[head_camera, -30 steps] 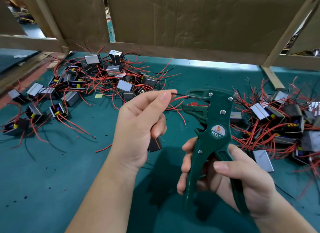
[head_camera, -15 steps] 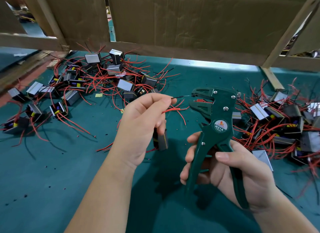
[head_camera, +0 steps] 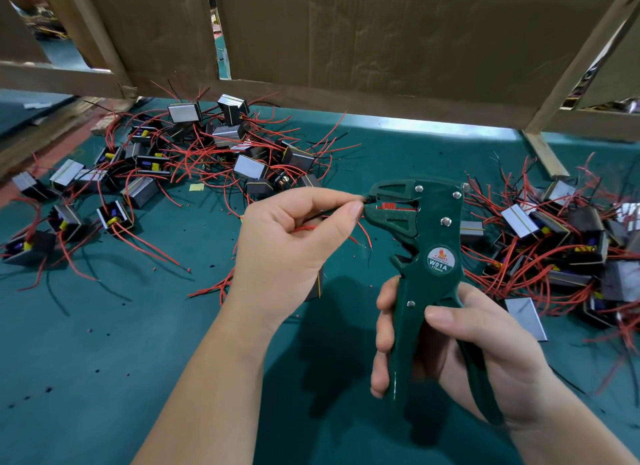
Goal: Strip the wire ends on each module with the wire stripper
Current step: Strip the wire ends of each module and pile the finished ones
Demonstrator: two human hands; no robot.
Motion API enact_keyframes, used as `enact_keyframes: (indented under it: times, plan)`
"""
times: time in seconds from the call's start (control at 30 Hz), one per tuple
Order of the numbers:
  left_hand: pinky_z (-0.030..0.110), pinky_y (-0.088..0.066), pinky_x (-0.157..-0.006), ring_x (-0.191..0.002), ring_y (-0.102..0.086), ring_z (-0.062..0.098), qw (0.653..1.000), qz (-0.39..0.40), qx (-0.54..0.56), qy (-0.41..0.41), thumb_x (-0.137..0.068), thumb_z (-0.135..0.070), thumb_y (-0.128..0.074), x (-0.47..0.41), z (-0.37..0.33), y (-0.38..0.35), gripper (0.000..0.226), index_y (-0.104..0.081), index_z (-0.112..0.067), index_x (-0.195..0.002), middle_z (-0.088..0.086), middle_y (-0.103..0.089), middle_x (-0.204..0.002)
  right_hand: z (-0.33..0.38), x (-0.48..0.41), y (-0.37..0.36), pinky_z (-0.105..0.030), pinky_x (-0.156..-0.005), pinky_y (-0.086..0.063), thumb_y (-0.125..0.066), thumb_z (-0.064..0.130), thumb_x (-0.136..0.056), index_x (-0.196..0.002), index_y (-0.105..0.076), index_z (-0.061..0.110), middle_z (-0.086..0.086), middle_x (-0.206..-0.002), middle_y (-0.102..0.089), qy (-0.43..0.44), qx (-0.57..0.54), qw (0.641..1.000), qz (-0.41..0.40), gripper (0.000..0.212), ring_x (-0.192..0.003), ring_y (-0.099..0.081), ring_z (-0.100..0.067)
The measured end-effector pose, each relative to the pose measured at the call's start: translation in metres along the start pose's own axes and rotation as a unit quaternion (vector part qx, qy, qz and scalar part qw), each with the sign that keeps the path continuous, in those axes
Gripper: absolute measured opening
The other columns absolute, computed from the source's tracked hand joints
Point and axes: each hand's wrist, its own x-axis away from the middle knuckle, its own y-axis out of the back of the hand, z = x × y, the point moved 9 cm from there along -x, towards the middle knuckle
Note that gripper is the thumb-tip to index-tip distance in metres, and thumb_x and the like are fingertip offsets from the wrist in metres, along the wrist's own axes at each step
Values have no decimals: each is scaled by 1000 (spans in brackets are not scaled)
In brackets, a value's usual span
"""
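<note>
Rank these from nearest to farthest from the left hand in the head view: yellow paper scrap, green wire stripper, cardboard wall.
1. Wire stripper: right beside the left hand, its head at the fingertips.
2. Yellow paper scrap: on the mat, farther back and left.
3. Cardboard wall: at the very back, behind everything.

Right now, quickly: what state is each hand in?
Left hand: closed, pinching a wire at the wire stripper's mouth.
Right hand: closed, gripping the wire stripper's handles.
</note>
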Motion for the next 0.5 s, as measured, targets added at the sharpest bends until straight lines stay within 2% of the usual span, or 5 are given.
enact_keyframes:
  times: [0.13, 0.27, 0.5]
  plan:
    - [20, -51, -67, -68, -62, 8, 1000, 10, -7, -14, -78, -13, -70, 0, -5, 1, 12, -77, -24, -77, -5, -74, -74, 0, 1, 3, -50, -64, -52, -80, 32, -70, -100, -66, 4, -22, -80, -63, -4, 14, 1000, -15, 43, -65, -63, -42]
    - [10, -47, -62, -63, -58, -3, 998, 38, -33, -35, -80, -11, -69, 1, -11, -2, 14, -73, -25, -79, -15, -70, -69, 0, 0, 5, -50, -65, -52, -80, 30, -70, -100, -65, 3, -24, -81, -63, -6, 18, 1000, -21, 43, -65, -63, -43]
    - [10, -44, -56, -57, -54, -3, 994, 48, -91, -47, -79, -12, -70, 0, -11, 4, 16, -71, -28, -76, -15, -68, -65, -4, 2, 9, -48, -65, -52, -83, 31, -67, -101, -64, 2, -26, -82, -62, -22, 44, 998, -34, 48, -67, -62, -44]
